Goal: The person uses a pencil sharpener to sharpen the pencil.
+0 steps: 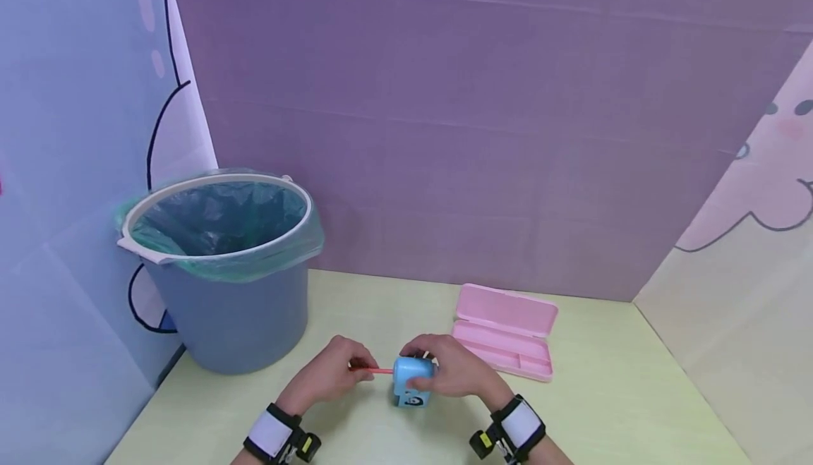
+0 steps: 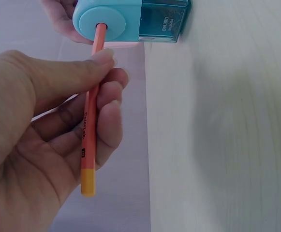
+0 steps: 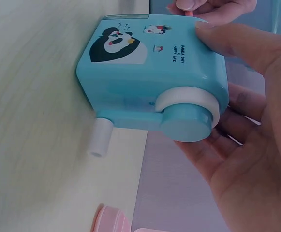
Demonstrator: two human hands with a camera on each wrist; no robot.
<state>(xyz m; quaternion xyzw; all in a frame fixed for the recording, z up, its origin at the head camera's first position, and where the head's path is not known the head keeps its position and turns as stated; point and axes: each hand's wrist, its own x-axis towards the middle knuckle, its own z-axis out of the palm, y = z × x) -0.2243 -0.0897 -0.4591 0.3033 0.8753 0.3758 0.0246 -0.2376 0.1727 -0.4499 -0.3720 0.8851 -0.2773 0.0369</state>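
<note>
A light blue crank pencil sharpener [image 1: 406,380] with a panda print stands on the table. My right hand [image 1: 459,367] grips it from the right, thumb on the near side and fingers round the far side. Its crank, with a white knob [image 3: 100,138], hangs down free of the fingers in the right wrist view. Between thumb and fingers, my left hand [image 1: 333,372] pinches an orange-red pencil [image 2: 89,130] with a yellow end. The pencil's front end sits in the sharpener's round hole, so its tip is hidden.
Behind the right hand lies an open pink pencil case [image 1: 508,310] with its lid tipped back. A large blue-grey bin [image 1: 248,317] with a green liner stands at the left. Cloth walls [image 1: 444,133] bound the pale table [image 1: 635,394].
</note>
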